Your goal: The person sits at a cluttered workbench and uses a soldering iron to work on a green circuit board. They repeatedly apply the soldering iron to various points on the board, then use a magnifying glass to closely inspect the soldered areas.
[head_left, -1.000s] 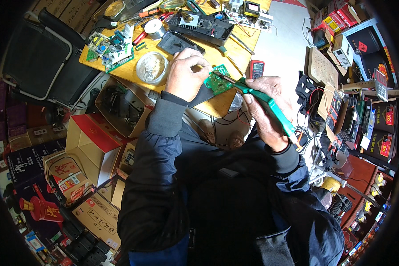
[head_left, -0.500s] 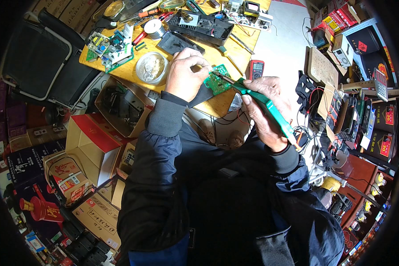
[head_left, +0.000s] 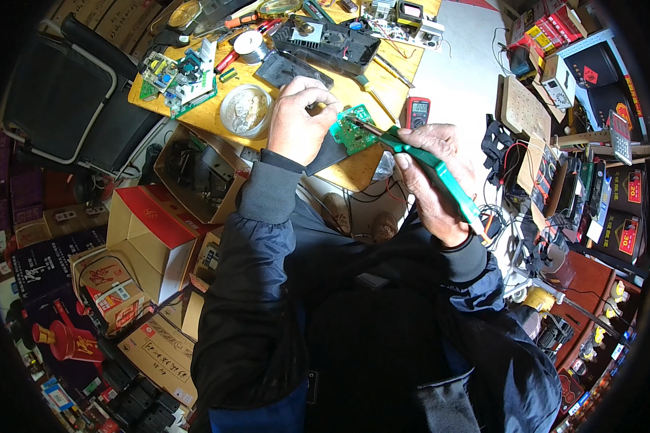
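Observation:
A green soldering iron (head_left: 444,179) lies across my right hand (head_left: 439,143), the fingers wrapped round its handle. Its metal tip reaches onto a small green circuit board (head_left: 360,137) at the table's near edge. My left hand (head_left: 300,123) is pinched closed just left of the board. Whatever those fingertips hold is too small to make out. A dark flat piece (head_left: 328,156) shows under the board beside my left wrist. Left of that hand stands a round white tub (head_left: 225,114) holding a pale, lumpy substance.
On the yellow table (head_left: 404,76) lie a solder spool (head_left: 250,46), a black plastic housing (head_left: 343,49), a populated circuit board (head_left: 184,78) and several screwdrivers. A red multimeter (head_left: 417,112) rests to the right. Open cardboard boxes (head_left: 152,242) stand at lower left, near a black chair (head_left: 65,101).
My left hand has shifted very slightly, its fingertips drawing a little away from the board. The soldering iron and my right hand look almost still.

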`<state>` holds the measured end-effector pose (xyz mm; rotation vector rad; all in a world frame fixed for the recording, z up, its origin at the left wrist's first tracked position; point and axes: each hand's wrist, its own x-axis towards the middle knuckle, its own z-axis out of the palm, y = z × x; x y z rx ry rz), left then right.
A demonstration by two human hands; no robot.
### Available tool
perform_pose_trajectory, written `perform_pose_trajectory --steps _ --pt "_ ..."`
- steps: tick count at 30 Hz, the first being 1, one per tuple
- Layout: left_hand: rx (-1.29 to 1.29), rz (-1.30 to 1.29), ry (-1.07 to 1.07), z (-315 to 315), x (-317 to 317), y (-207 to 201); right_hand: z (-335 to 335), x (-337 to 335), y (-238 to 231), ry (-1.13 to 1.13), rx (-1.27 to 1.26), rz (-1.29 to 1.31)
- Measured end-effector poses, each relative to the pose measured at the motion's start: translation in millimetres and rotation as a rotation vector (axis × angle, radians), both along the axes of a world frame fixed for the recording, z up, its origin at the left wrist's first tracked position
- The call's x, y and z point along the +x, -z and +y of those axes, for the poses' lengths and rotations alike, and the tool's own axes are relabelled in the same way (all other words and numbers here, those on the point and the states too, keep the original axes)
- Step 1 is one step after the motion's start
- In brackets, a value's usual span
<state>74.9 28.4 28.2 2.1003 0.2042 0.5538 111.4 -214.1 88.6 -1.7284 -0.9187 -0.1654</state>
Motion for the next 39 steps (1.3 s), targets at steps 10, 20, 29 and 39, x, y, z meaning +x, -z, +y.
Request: perform_pose_trajectory --steps 10,20,29,39 --pt "-0.004 -0.005 -0.006 -0.3 -1.1 -1.7 -15.9 6.1 6.1 0.09 -0.004 0.154" --pt "0.146 -0.013 0.024 3.4 1.0 -2.1 -24.1 4.4 13.2 0.105 0.276 0.557" --pt "0.223 0.049 0.065 -2.8 1.6 -9.3 -26.4 -2.5 19.1 0.124 0.141 0.481" --pt "0.23 0.066 0.055 -4.1 1.3 -8.4 -25.1 -1.8 18.4 0.047 0.035 0.361"
